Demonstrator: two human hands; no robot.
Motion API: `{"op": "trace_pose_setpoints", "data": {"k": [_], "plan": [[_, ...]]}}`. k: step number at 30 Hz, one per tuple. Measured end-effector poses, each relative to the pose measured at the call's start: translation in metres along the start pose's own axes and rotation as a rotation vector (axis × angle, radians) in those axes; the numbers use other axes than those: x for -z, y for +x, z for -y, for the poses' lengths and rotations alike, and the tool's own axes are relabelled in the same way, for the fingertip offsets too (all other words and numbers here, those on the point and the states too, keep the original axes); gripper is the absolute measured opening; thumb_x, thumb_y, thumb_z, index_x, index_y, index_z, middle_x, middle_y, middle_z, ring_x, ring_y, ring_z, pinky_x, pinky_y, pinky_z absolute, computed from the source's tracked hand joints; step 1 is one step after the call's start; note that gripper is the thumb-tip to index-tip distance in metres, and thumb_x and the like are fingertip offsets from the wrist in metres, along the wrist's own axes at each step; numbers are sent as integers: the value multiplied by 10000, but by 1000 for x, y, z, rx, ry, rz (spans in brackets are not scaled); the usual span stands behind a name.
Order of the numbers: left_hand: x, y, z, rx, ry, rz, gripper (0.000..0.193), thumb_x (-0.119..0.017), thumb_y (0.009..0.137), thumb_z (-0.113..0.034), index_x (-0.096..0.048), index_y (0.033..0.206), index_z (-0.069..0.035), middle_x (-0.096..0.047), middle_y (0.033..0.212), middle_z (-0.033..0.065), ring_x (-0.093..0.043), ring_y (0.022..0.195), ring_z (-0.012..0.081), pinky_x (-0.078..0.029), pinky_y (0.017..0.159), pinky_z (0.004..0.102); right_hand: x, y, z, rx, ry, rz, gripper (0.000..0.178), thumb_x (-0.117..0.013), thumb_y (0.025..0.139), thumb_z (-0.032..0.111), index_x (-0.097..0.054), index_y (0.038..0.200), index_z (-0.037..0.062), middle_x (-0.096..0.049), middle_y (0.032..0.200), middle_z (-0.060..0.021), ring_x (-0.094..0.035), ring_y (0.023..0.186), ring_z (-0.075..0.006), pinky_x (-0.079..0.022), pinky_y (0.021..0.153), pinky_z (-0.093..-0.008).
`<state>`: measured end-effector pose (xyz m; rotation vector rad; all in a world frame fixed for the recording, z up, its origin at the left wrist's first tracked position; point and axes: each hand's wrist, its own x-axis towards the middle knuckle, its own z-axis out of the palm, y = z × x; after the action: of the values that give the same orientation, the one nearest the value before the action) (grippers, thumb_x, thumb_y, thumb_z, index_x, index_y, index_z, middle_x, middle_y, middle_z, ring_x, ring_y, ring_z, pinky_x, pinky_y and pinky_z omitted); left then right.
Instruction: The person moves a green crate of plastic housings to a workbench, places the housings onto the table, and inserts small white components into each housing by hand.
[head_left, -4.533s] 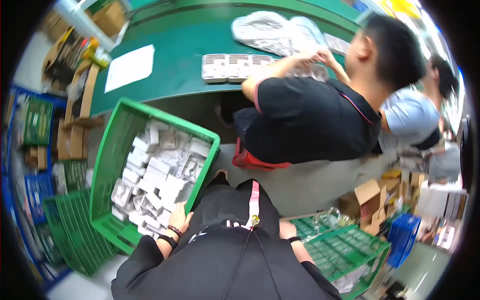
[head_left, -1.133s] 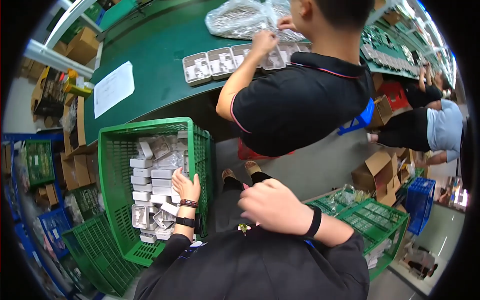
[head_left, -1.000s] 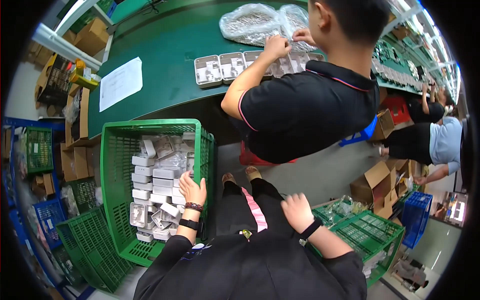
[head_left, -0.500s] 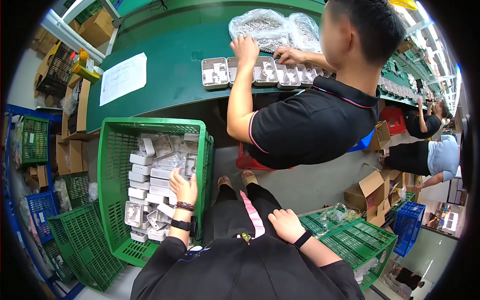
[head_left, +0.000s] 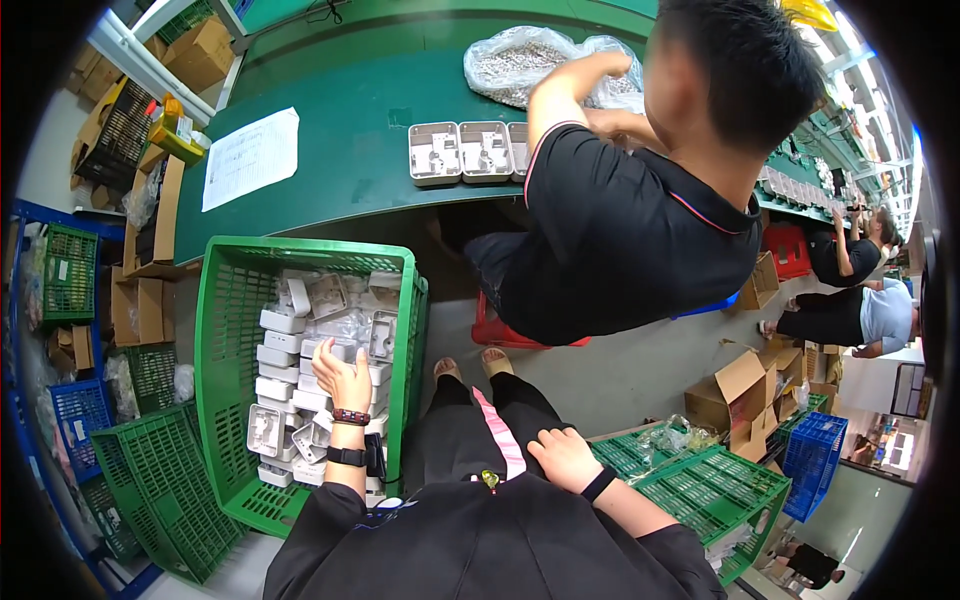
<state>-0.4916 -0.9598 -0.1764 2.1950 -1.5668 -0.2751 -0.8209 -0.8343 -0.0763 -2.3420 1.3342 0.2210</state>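
Over a large green plastic crate on my left, my left hand is held with its fingers stretched and nothing visible in them. Below it lie several pale grey-white box-shaped plastic housings, some stacked in rows and some tipped at angles; whether the hand touches them I cannot tell. A bracelet and a black band circle that wrist. My right hand lies flat on my right thigh, fingers apart, holding nothing.
Ahead, a co-worker in a black shirt leans over a green table with open housings and a clear bag of small metal parts. A paper sheet lies there. Green crates and cardboard boxes stand right.
My left hand has shifted a little left over the housings. The co-worker's arms have moved right, and the row of housings looks different. My right hand has barely moved.
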Motion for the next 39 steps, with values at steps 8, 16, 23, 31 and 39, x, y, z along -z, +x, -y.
{"op": "trace_pose_setpoints", "data": {"k": [8,16,23,31,39], "plan": [[6,42,-25,-120,-182,-105,469,-614,760,-158,-405,1162,-36,-418,1173,144,-387,1117,316,-282,940,446,5,3,-7,-31,-38,3,50,-504,746,149,-535,769,118,-500,728,-31,-536,721,-193,-390,647,-325],[-3,37,-43,-66,-334,-36,410,-609,744,-127,-449,1107,-27,-466,1101,146,-423,1075,315,-289,929,443,4,9,-4,-36,-9,16,56,-504,742,143,-534,779,112,-501,730,-32,-537,717,-194,-392,648,-325],[-37,1,-36,-10,-119,44,453,-629,741,-162,-439,1128,-24,-455,1104,146,-411,1082,321,-281,936,455,4,19,2,-38,-19,-7,65,-507,735,147,-529,785,110,-500,724,-31,-536,701,-194,-393,634,-319],[-20,-26,-64,-332,-244,245,279,-586,782,-163,-514,1012,-22,-541,961,143,-513,940,323,-392,823,403,13,-4,-16,-214,41,-36,119,-579,726,161,-513,800,96,-515,755,-39,-558,747,-204,-403,644,-338],[-32,-104,-158,-704,-341,1061,104,-529,812,-144,-573,855,-59,-595,832,114,-575,817,287,-447,707,377,-30,-69,-66,-302,172,-312,70,-514,737,142,-500,767,80,-520,728,-46,-560,700,-204,-408,597,-334]]}}
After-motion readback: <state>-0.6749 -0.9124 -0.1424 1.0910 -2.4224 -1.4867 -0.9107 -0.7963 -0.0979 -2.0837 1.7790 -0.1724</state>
